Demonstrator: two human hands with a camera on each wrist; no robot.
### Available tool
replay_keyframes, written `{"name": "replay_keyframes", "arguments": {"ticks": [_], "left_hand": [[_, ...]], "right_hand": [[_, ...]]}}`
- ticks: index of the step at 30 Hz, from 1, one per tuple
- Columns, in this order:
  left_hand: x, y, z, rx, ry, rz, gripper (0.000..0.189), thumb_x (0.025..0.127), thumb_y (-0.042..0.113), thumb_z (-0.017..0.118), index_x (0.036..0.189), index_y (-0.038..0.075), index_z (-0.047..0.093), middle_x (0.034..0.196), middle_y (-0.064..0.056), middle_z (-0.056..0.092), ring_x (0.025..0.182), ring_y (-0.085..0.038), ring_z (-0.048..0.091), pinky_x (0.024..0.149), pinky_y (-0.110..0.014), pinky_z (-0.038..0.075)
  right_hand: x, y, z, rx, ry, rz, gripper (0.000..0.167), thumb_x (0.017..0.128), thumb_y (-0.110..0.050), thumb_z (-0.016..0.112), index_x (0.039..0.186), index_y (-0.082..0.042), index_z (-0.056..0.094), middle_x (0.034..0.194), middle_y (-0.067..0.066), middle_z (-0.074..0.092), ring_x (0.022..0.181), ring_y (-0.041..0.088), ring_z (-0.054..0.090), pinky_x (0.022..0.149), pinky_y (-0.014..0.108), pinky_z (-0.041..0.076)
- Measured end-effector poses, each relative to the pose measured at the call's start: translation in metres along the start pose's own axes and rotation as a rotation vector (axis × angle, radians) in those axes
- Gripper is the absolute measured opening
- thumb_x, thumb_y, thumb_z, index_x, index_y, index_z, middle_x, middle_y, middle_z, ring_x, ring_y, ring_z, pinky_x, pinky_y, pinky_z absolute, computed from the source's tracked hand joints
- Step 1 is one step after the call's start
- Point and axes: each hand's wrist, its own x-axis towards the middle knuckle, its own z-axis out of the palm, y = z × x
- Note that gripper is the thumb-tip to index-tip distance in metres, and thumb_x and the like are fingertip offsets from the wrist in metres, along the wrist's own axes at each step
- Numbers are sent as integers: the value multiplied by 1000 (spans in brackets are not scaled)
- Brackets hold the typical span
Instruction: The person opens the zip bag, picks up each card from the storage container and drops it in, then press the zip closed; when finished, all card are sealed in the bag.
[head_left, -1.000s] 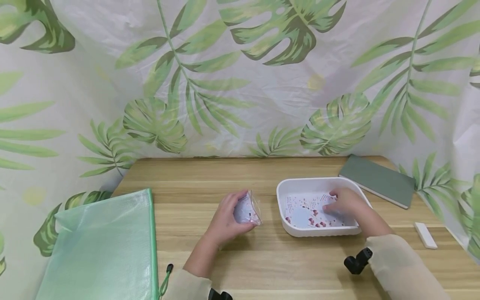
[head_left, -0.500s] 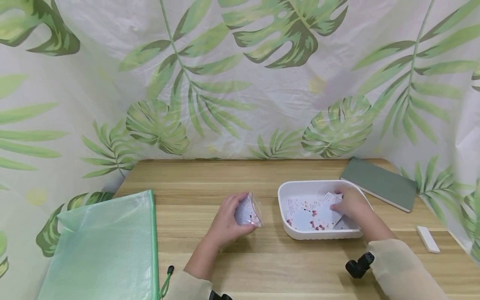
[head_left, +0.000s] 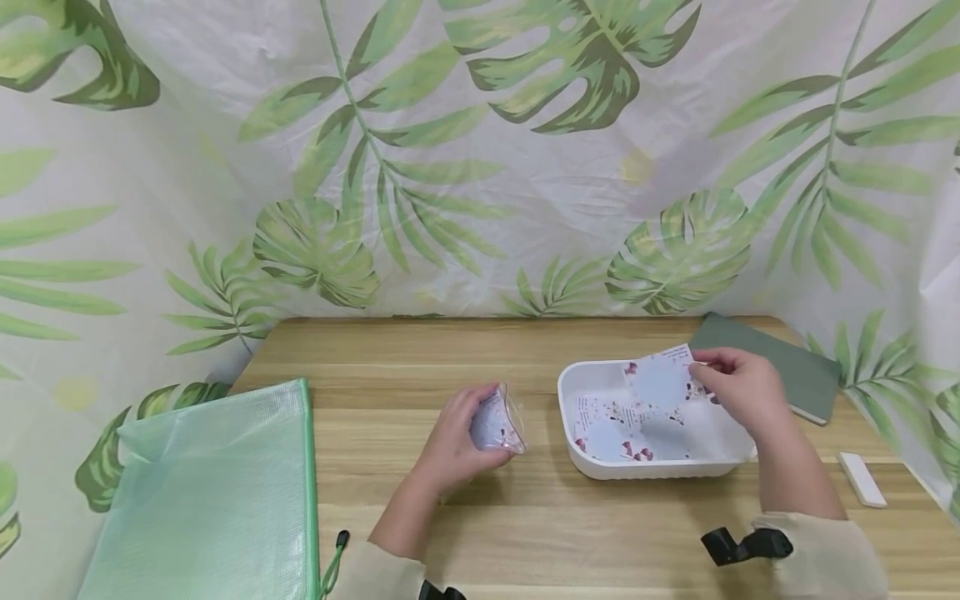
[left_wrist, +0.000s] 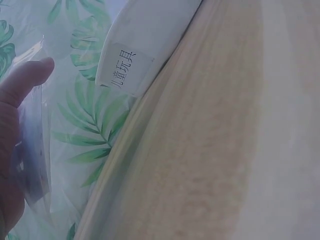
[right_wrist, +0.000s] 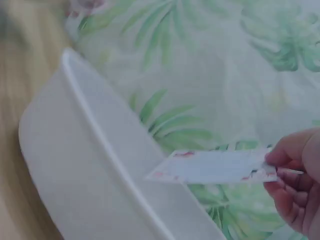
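My right hand (head_left: 746, 392) pinches a printed card (head_left: 662, 379) by its edge, raised over the white plastic bin (head_left: 652, 472). The card is pale blue with small red and pink patterns; the right wrist view shows this card (right_wrist: 215, 166) between thumb and fingers. Inside the bin lies at least one similar card (head_left: 606, 435). Left of the bin, my left hand (head_left: 450, 442) grips a clear plastic bag (head_left: 495, 423) with similar printed cards in it, its opening facing right. In the left wrist view only part of this bag (left_wrist: 34, 155) shows, behind the thumb.
A green mesh zip pouch (head_left: 210, 492) lies at the left of the wooden table (head_left: 517, 533). Behind the bin's right corner is a dark green notebook (head_left: 810, 375). A small white block (head_left: 862, 479) lies at the right. Leaf-patterned cloth (head_left: 480, 167) hangs behind.
My right hand has lifted a card from inside the bin, moving up and to the right until the card is above the rim. My left hand and the bag have stayed in place.
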Motion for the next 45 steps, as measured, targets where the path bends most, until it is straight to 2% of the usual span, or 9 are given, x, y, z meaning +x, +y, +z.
{"name": "replay_keyframes", "arguments": {"ticks": [3, 6, 12, 19, 23, 31, 40, 45], "left_hand": [[0, 0, 0, 9, 8, 3, 86, 61, 26, 88, 137, 12, 52, 130, -9, 58, 118, -26, 53, 97, -45, 46], [0, 1, -1, 13, 12, 6, 86, 60, 26, 88, 137, 11, 52, 129, -9, 59, 118, -27, 53, 97, -45, 46], [0, 2, 0, 13, 5, 9, 87, 60, 25, 89, 138, 11, 52, 130, -10, 58, 119, -26, 52, 99, -46, 46], [1, 3, 0, 22, 1, 10, 87, 61, 25, 89, 139, 10, 51, 133, -10, 57, 123, -27, 51, 103, -47, 44], [1, 3, -1, 26, 6, 10, 87, 61, 25, 89, 139, 10, 51, 132, -10, 57, 123, -27, 51, 104, -47, 44], [1, 3, 0, 30, -5, 2, 88, 62, 25, 87, 141, 12, 50, 134, -8, 56, 123, -26, 50, 103, -47, 44], [0, 2, -1, 55, -22, 40, 88, 61, 24, 86, 141, 11, 50, 134, -8, 56, 124, -27, 51, 104, -47, 42], [0, 3, -1, 65, -29, 69, 91, 59, 24, 87, 141, 9, 50, 132, -9, 57, 123, -28, 51, 104, -48, 41]], "right_hand": [[-13, -12, 11, 182, 72, -34, 48, 95, -28, 63, 130, 4, 58, 82, -14, 68, 70, 5, 63, 65, 20, 55], [-24, -24, 31, 336, 112, -57, 44, 92, -21, 67, 127, 6, 59, 71, -25, 64, 65, 1, 64, 66, 19, 55], [-34, -43, 69, 432, 82, -51, 36, 90, -17, 70, 119, 4, 65, 68, -19, 64, 63, 4, 62, 63, 20, 52], [-39, -52, 87, 484, 8, -40, 33, 89, -12, 70, 116, 6, 66, 68, -12, 66, 62, 7, 61, 62, 21, 53], [-39, -52, 91, 479, -14, -36, 32, 88, -11, 70, 115, 6, 67, 68, -11, 66, 61, 7, 62, 56, 21, 50], [-40, -54, 99, 482, -87, -68, 33, 87, -8, 70, 115, 9, 66, 74, -2, 68, 61, 6, 61, 62, 20, 54], [-40, -52, 99, 409, -72, -60, 33, 86, -10, 72, 114, 7, 68, 81, 4, 73, 61, 6, 60, 60, 19, 53], [-41, -54, 105, 427, -62, -72, 31, 87, -9, 71, 113, 5, 69, 78, 4, 71, 61, 6, 61, 61, 19, 54]]}}
